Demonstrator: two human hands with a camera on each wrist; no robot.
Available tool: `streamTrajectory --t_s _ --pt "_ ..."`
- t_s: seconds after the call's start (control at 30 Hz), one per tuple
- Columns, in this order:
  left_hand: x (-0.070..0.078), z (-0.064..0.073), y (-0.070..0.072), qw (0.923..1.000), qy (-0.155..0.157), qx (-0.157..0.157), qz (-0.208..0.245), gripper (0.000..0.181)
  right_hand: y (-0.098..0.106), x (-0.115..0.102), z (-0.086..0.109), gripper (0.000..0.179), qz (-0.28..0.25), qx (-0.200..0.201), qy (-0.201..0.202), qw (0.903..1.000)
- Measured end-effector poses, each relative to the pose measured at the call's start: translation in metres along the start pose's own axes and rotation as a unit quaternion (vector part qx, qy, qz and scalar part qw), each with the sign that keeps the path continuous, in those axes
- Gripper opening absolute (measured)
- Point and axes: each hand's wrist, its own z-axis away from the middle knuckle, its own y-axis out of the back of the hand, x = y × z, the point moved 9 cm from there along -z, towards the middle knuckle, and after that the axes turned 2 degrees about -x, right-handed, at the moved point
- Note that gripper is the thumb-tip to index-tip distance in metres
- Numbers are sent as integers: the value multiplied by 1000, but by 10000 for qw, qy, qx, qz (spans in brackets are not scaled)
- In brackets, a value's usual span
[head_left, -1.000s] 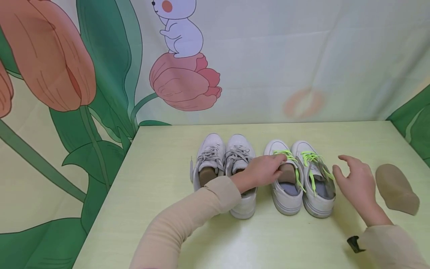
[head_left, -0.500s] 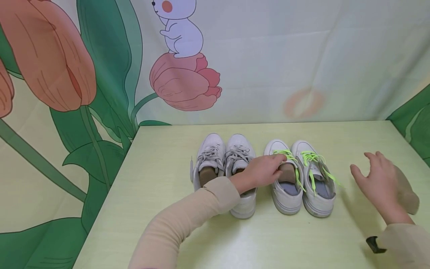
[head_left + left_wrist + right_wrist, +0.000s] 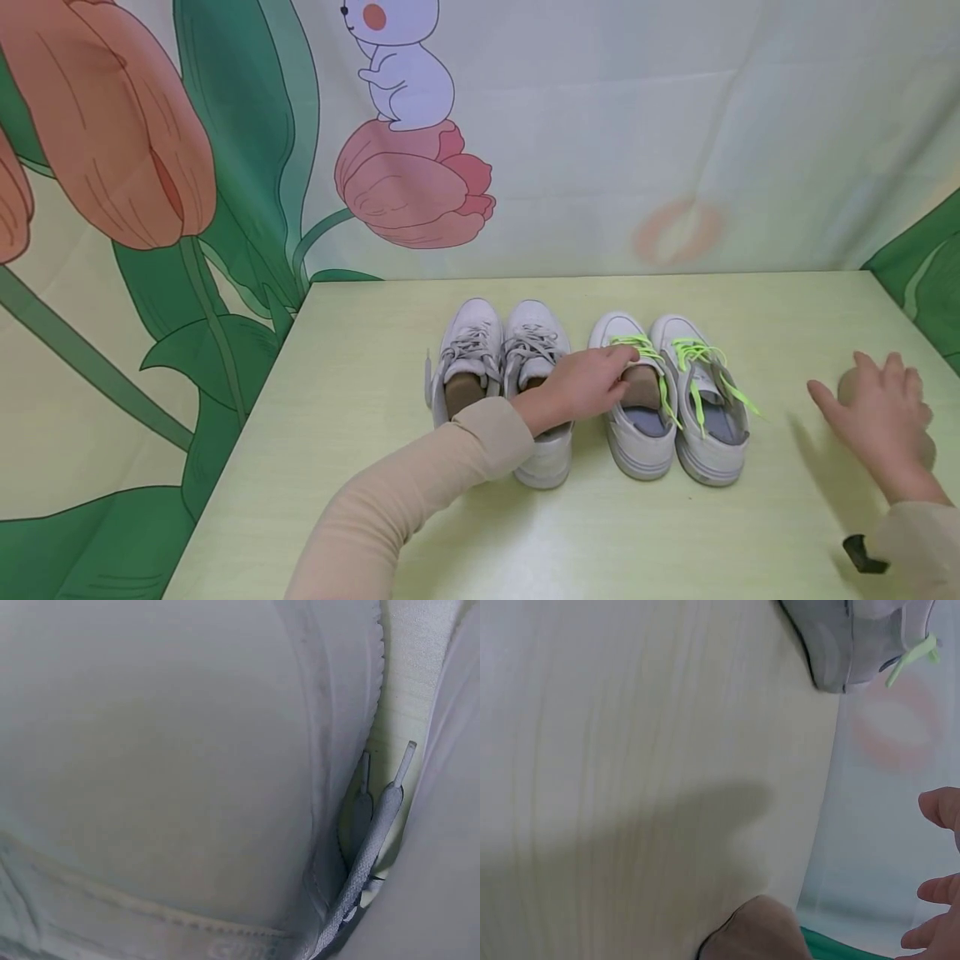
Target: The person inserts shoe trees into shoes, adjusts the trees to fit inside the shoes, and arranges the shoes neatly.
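Right hand [image 3: 873, 421] loose over brown insert [image 3: 757, 934], 3 o'clock from shoes [image 3: 647, 454]; likely fetching, pinch needed. Left hand [image 3: 581, 383]: can't tell grip.

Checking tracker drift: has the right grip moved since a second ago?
Yes, rightward: in the head view the right grip is farther from the unmoved green-laced shoes, hiding most of the brown insert.

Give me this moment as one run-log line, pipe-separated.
left hand: holds left green-laced shoe | right hand: fingers spread above loose brown shoe insert | right green-laced shoe: no insert visible
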Motion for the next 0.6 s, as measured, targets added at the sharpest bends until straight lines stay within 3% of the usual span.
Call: streamTrajectory --t_s 0.6 --pt "-1 1 -1 9999 5 106 53 31 -6 42 0 86 188 -153 -423 9988"
